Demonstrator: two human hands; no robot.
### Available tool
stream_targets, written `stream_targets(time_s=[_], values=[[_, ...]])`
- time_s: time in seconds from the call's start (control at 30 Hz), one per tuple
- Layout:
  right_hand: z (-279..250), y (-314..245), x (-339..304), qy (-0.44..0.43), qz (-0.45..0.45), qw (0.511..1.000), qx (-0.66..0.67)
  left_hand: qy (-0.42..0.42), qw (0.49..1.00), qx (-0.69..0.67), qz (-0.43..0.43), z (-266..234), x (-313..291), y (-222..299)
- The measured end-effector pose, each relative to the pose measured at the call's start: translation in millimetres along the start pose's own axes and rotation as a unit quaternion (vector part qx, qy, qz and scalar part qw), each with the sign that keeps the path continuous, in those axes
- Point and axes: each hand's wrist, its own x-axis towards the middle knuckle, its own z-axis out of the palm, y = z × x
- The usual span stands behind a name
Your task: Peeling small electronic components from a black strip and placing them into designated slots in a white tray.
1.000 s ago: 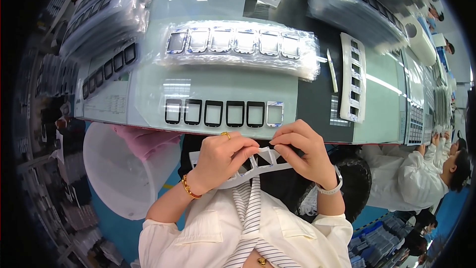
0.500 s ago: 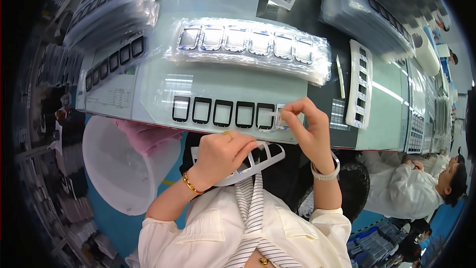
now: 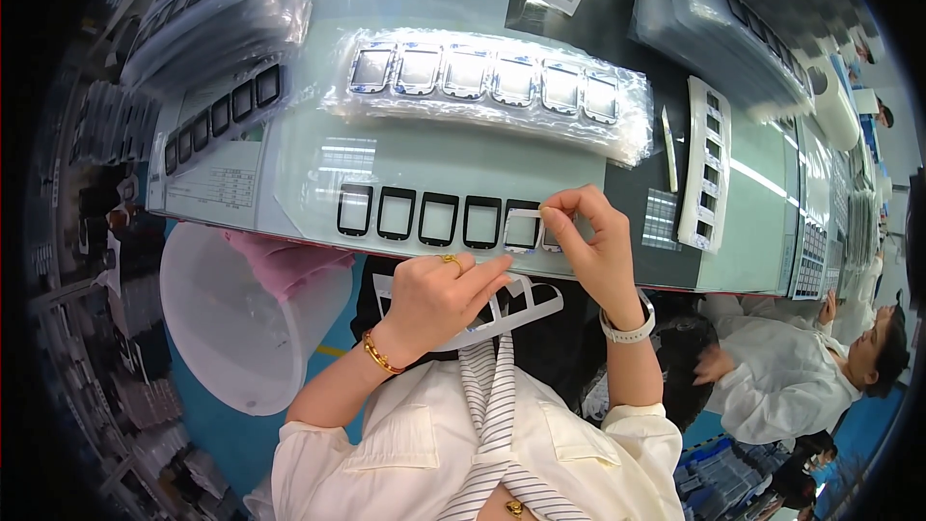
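Note:
Along the table's near edge lies a row of several black rectangular frames [image 3: 438,219] with open middles. My right hand [image 3: 593,236] pinches a thin white-edged frame [image 3: 522,230] by its upper right corner, over the right part of the row. Another pale frame [image 3: 551,239] is mostly hidden behind these fingers. My left hand [image 3: 442,294] is closed at the table edge, its index fingertip by the white-edged frame's lower side. Beneath that hand, a white strip with window cutouts [image 3: 540,306] hangs below the edge; the hand seems to grip it, though the grip is partly hidden.
Behind the row lies a stack of clear plastic trays [image 3: 482,121] with frames on top. A knife [image 3: 669,150] and a white windowed strip [image 3: 693,222] lie at right. More tray stacks [image 3: 222,39] stand far left. A white bin [image 3: 212,328] stands at left; a co-worker [image 3: 781,367] is at right.
The white-edged frame now shows over the fifth black frame, where a clear strip was before. My right hand has shifted slightly left, my left hand slightly right. The co-worker's hands have moved apart.

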Motion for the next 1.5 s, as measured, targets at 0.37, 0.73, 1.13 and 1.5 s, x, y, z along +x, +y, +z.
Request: stream_targets(time_s=[0.37,0.73,1.13,1.5], values=[[-0.5,-1.9,1.6,0.001,-0.011,1.000,-0.021,0.003,1.000,0.002,0.002,0.6,-0.2,-0.4],[0.4,-0.7,1.2,0.006,-0.026,0.999,-0.026,0.019,0.999,0.026,0.012,2.7,-1.3,-0.1],[0.8,0.6,1.1,0.013,-0.024,0.999,-0.023,0.019,1.000,0.018,0.002,3.1,2.7,3.2],[0.5,-1.1,1.2,0.012,-0.027,0.999,-0.031,0.017,1.000,-0.005,0.007,10.2,7.7,7.7]])
